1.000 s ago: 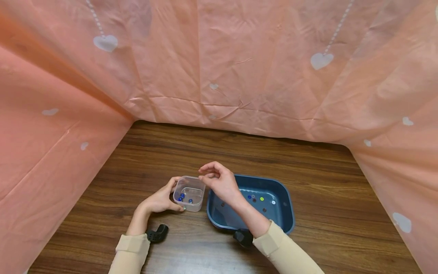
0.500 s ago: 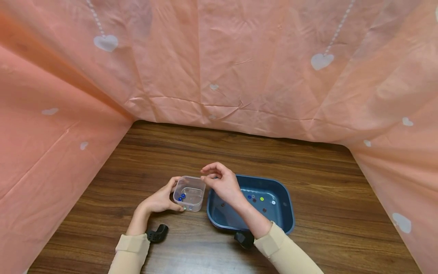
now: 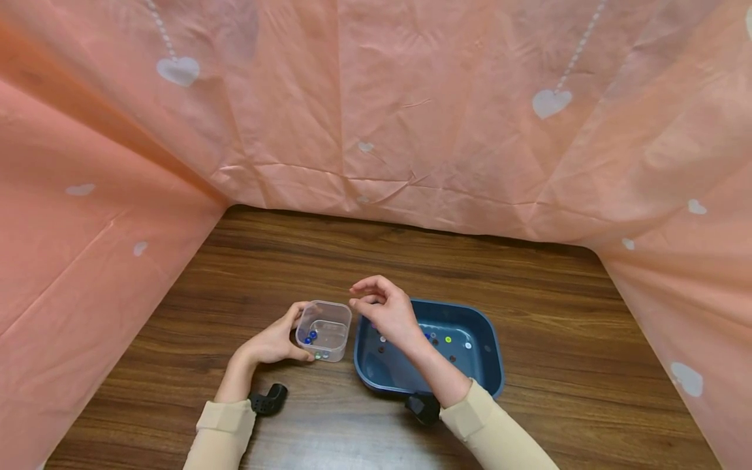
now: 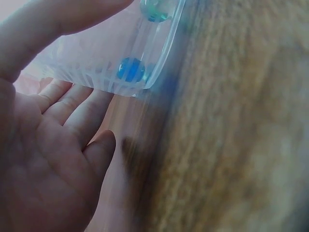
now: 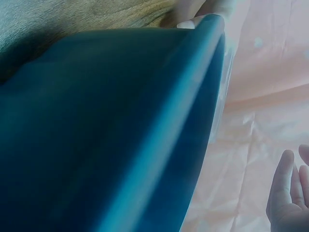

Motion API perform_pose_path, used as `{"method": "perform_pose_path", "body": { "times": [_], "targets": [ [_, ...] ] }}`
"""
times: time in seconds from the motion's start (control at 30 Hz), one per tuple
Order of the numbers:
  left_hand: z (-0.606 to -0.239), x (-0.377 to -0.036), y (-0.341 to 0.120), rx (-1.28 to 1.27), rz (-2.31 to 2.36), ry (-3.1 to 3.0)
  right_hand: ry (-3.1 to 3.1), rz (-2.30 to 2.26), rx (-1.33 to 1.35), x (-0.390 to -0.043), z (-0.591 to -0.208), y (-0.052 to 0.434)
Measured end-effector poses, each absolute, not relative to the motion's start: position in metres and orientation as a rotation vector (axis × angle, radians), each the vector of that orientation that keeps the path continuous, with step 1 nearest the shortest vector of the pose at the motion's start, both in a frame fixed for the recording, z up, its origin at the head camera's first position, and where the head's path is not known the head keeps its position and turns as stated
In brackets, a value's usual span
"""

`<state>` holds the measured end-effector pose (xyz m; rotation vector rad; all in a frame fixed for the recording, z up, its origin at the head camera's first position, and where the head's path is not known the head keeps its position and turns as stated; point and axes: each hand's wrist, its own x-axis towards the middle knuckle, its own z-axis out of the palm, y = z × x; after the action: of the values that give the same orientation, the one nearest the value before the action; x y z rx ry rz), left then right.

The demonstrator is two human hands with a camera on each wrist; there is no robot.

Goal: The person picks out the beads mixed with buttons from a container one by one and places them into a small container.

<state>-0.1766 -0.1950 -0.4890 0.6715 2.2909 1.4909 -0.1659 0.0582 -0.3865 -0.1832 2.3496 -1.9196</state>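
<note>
My left hand [image 3: 275,341] grips a clear plastic box [image 3: 331,329] on its left side, thumb at the near corner and fingers around the far side. Several glass marbles lie in the box. Two blue marbles [image 3: 310,337] sit at its left, and a greenish marble [image 3: 318,356] is by the near wall. In the left wrist view a blue marble [image 4: 131,70] shows through the plastic. My right hand [image 3: 392,316] hovers over the left part of a dark blue basin [image 3: 496,352], fingers loosely bent, thumb apart from them. Nothing shows between its fingers.
Small round button-like pieces lie scattered in the basin, among them a yellow one [image 3: 448,339] and a white one [image 3: 468,346]. The basin stands just right of the box on a wooden table [image 3: 282,254]. A pink curtain [image 3: 376,117] closes off the back and sides.
My right hand has drifted slightly right, away from the box. One marble in the box has rolled to the near wall. The left hand keeps its hold.
</note>
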Motion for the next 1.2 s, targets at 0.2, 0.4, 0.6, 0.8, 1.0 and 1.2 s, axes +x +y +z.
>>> {"method": "perform_pose_path", "body": {
  "times": [0.2, 0.4, 0.6, 0.8, 1.0, 1.2],
  "targets": [
    [-0.488, -0.177, -0.195, 0.669, 1.482, 2.306, 2.362, -1.910, -0.196, -0.166, -0.387, 0.061],
    [-0.488, -0.176, -0.195, 0.694, 1.485, 2.298, 2.385, -1.919, -0.226, -0.167, -0.389, 0.063],
    [-0.488, -0.175, -0.195, 0.686, 1.476, 2.308, 2.386, -1.940, -0.222, -0.166, -0.388, 0.066],
    [-0.487, -0.175, -0.194, 0.667, 1.485, 2.309, 2.395, -1.934, -0.202, -0.166, -0.388, 0.070],
    [-0.487, -0.175, -0.193, 0.653, 1.486, 2.311, 2.416, -1.935, -0.184, -0.167, -0.388, 0.072],
    [-0.488, -0.175, -0.194, 0.662, 1.481, 2.316, 2.409, -1.940, -0.176, -0.167, -0.389, 0.074]
  ]
}}
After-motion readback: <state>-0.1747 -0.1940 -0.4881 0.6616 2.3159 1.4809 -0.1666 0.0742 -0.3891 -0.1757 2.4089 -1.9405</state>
